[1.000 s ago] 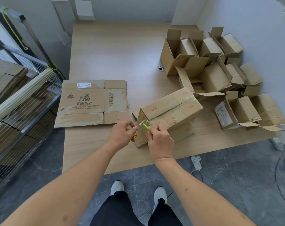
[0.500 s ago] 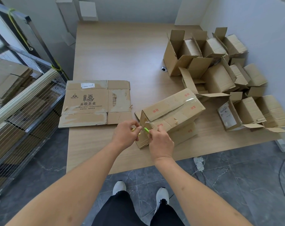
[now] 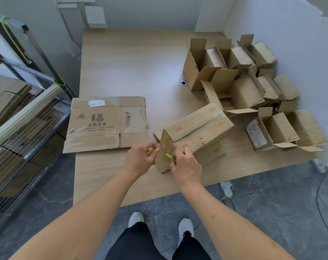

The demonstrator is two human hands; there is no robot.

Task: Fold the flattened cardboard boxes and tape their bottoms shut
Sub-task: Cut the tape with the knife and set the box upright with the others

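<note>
Hands at the near end of the folded box (image 3: 195,132), left hand (image 3: 138,160) and right hand (image 3: 186,168) each pinching a green object.

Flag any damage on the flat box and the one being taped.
The flat box has pale torn patches where old tape stripped its surface. The held box shows similar scuffs and creases on its flaps. Neither looks torn through.

hands (image 3: 163,162) gripping green tool, folded box (image 3: 195,132)

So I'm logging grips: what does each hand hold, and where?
Right hand pinches a green tool by its near end; left hand pinches a yellow-green piece. What these are cannot be told.
</note>
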